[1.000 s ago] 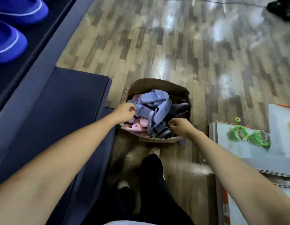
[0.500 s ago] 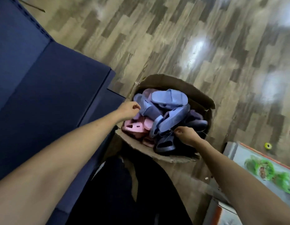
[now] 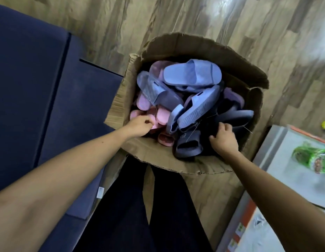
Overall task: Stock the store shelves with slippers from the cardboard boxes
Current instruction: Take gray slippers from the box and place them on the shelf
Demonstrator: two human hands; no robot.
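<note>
Left hand (image 3: 139, 125) lower; grips pink slipper (image 3: 159, 115)

Single head-worn view, wide-angle, facing steeply down. Sits close over the open cardboard box (image 3: 167, 160) on the wood-pattern floor (image 3: 176, 19); wearer's legs (image 3: 136, 215) fill the lower edge

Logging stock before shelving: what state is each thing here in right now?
cardboard box, open, flaps torn, full of slippers.
light blue slippers, heaped loose on top.
pink slipper, low at the box's left side.
dark slipper, at the box's right side.
left hand, fingers curled, pinching the pink slipper.
right hand, fingers curled over the dark slipper.
</note>
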